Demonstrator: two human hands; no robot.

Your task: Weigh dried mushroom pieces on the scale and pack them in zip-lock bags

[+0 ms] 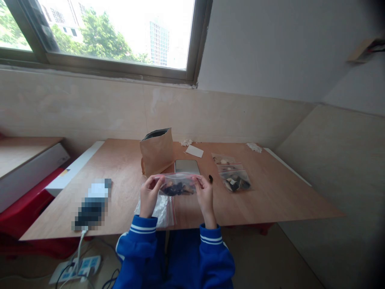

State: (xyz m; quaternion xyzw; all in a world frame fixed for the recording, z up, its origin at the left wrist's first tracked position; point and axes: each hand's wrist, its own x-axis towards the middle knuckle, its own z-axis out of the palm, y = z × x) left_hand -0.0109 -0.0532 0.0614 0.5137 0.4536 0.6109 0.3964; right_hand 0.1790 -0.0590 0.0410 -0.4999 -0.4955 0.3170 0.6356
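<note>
Over the wooden surface [270,196] now, a paper bag [156,152] stands far left, a phone [187,167] lies flat just beyond the hands, and filled zip bags [234,178] sit right! The left hand [150,192] and right hand [205,192] grip a clear zip bag [177,185] by its ends, centre-near!

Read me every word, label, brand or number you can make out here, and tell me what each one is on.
No text can be read: the clear zip bag between the left hand and right hand and the kraft paper bag show none, the pixelated item is too blurred, and the blue patches on the white power strip are too small.
</note>
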